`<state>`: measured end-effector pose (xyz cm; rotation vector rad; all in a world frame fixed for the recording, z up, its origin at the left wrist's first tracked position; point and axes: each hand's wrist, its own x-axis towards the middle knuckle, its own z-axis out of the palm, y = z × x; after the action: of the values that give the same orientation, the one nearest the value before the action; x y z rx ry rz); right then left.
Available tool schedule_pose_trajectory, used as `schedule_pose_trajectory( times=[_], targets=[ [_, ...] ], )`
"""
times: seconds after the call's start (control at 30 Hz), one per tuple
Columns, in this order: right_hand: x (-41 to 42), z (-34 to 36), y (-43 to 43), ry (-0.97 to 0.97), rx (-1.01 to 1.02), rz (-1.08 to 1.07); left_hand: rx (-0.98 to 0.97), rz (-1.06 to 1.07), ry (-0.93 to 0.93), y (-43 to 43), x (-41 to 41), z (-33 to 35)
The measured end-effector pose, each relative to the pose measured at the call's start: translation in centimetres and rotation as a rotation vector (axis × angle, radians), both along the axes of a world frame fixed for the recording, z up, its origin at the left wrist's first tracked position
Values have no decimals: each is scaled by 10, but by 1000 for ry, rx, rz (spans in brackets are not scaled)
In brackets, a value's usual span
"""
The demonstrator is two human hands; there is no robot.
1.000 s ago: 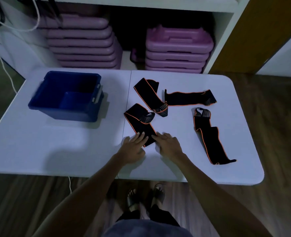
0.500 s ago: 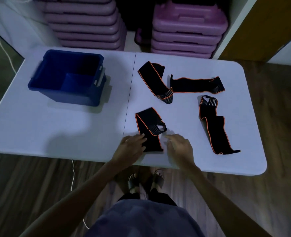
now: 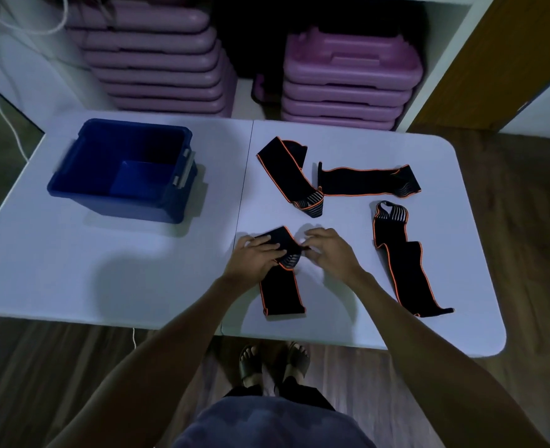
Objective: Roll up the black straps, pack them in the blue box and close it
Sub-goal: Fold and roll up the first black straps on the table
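Several black straps with orange edging lie on the white table (image 3: 138,286). The nearest strap (image 3: 281,294) runs toward the front edge, its far end folded over. My left hand (image 3: 254,258) lies on that folded end with its fingers over the fabric. My right hand (image 3: 328,252) pinches the striped tip of the same strap. Another strap (image 3: 290,176) lies further back, a third strap (image 3: 364,181) beside it, and a long strap (image 3: 403,263) stretches along the right. The blue box (image 3: 89,195) stands open at the left, with nothing in it.
Stacks of purple plastic cases (image 3: 348,79) fill a white shelf behind the table, with another purple stack (image 3: 157,59) to the left. A white cable (image 3: 5,111) hangs at the far left. My sandalled feet (image 3: 273,360) stand at the table's front edge.
Both hands moved from the strap's near end up to its folded far end. The strap now lies straighter toward the front edge. The camera view shifted.
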<state>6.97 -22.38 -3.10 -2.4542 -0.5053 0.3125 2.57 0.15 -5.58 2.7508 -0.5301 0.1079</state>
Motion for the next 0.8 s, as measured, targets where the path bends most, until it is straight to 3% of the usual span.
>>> schedule_pose_trajectory(
  times=[0.1,0.17,0.3,0.4,0.47,0.53,0.6,0.7,0.8],
  targets=[
    [11,23,12,266,449,-256,-394,207,59,-5,9,19],
    [22,37,22,343,580,-291,-614,377,160,-9,19,36],
    [49,38,50,537,583,-247,-774,598,214,-3,43,54],
    [60,31,65,596,405,-181,-839,755,347,14,63,41],
    [58,22,73,644,426,-209,-889,811,469,22,71,31],
    [51,9,81,662,517,-367,-824,824,539,25,71,22],
    [42,-3,86,553,402,-405,-662,811,465,23,66,21],
    [24,-17,84,287,160,-196,-542,733,305,18,47,27],
    [13,-31,77,-22,-95,24,-148,512,337,21,26,17]
  ],
)
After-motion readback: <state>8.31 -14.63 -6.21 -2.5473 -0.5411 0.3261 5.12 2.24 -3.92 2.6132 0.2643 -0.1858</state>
